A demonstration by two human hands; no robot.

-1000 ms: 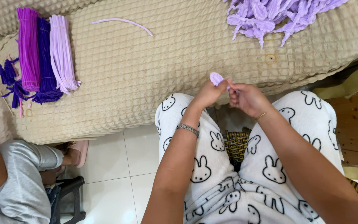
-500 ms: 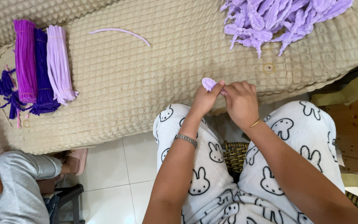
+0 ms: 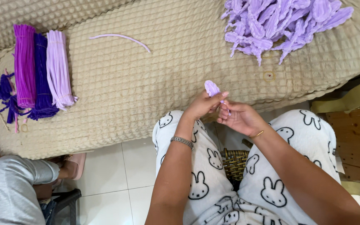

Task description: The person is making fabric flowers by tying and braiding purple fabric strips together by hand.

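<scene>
Over bed's near edge: left hand (image 3: 203,105) grip pinching lilac pipe-cleaner petal (image 3: 211,88), right hand (image 3: 239,117) grip clenched on its stem; finished petal pile (image 3: 280,23) at far right corner.

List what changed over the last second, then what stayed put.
Both hands, left hand and right hand, keep pinching the lilac petal loop; nothing was released and any shift is slight. The pipe-cleaner bundles, loose stem and petal pile stayed put.

Bright, even indoor light fills the scene; shadows are soft (deepest at the near right), glare is slight, and focus is sharp throughout.
</scene>
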